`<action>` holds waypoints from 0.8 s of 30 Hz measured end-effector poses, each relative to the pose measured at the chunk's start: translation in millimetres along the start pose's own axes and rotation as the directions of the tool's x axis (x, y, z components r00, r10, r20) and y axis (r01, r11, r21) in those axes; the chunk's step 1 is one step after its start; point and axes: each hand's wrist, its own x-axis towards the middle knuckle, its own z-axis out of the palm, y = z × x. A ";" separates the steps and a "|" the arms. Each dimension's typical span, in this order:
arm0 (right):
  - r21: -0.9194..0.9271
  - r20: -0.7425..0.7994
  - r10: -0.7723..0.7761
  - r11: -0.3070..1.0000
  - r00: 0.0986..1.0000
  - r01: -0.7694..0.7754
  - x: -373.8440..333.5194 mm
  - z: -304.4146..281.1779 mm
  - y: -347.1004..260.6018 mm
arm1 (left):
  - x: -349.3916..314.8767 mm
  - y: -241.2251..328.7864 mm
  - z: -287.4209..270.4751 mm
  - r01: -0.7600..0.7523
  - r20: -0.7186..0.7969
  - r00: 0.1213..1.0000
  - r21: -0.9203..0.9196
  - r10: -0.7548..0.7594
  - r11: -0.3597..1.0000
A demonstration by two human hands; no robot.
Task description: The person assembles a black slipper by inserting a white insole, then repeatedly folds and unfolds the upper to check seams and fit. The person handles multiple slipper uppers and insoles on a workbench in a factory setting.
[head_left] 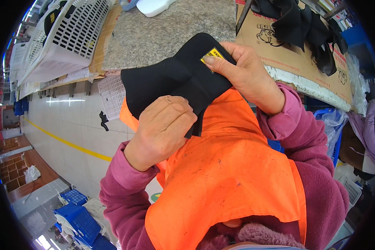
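Observation:
Between my two hands I hold a black fabric piece [158, 77] with rounded ends, up in front of the orange apron. A small yellow label [213, 56] sits near its upper right end. My right hand [246, 68] grips that end, with the thumb lying on the label and the fingers behind the cloth. Lower down, my left hand [164, 123] is closed on the near edge, its fingers curled over a folded part. Whether the cloth is a support or a sleeve, I cannot tell.
A grey stone-patterned board [162, 37] lies on the table ahead, with a white plastic object [153, 6] at its far edge. A white slotted basket [77, 37] stands left. Black fabric pieces [296, 25] are heaped on cardboard [275, 50] at right. Blue crates [77, 223] stand lower left.

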 end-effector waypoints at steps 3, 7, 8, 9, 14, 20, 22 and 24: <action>-0.029 0.007 -0.005 1.000 1.000 0.005 -2.5 -0.3 0.1 | -0.9 0.9 2.1 0.036 0.000 0.999 -0.120 -0.037 0.992; -0.001 0.011 0.092 0.996 0.996 -0.092 0.0 0.5 5.8 | -7.8 2.7 4.8 0.097 0.095 0.992 -0.194 -0.080 0.976; 0.058 0.013 0.117 0.991 0.993 -0.117 2.2 1.9 8.6 | -9.7 2.1 6.2 0.129 0.139 0.985 -0.195 -0.103 0.972; 0.046 0.007 0.114 0.992 0.993 -0.115 3.8 3.5 11.6 | -11.9 1.6 7.7 0.132 0.129 0.986 -0.206 -0.107 0.970; 0.182 0.013 0.243 0.953 0.970 -0.241 12.9 2.9 19.8 | -18.8 -5.7 17.1 0.156 0.050 0.988 -0.239 -0.148 0.958; -0.070 0.016 0.136 0.988 0.991 -0.135 15.2 -3.3 4.3 | -25.3 -18.0 10.3 0.356 -0.026 0.897 -0.552 -0.442 0.754; -0.278 0.049 -0.089 0.955 0.995 0.099 16.7 -9.5 -7.3 | -26.5 -20.1 5.0 0.419 -0.011 0.811 -0.686 -0.585 0.594; -0.490 0.243 -0.334 0.768 0.911 0.413 15.4 -17.6 -19.8 | -25.7 -23.5 -0.9 0.384 -0.009 0.790 -0.773 -0.614 0.505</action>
